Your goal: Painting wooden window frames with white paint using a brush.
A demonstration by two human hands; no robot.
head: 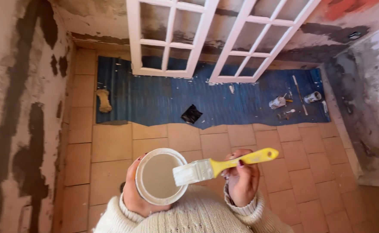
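1. Left hand had its grip wrapped around a small round paint tub, held close against the cream knit sweater. The tub was full of a pale beige-grey paint.
2. Right hand was closed on the yellow handle of a flat paintbrush. The white bristles pointed left and sat right over the tub's rim; couldn't tell if they were touching the paint.
3. Both were held above a terracotta tile floor, with the tub left of the brush hand.
4. Further out, a blue corrugated sheet lay on the floor along the far wall.
5. Two white window frames with glass panes leaned against that wall, feet on the sheet.
6. On the sheet: a crumpled black scrap near the middle, a tan rag on the left, and two small tins lying at the right.
7. Walls looked patchy, with dark grey streaks over bare plaster.
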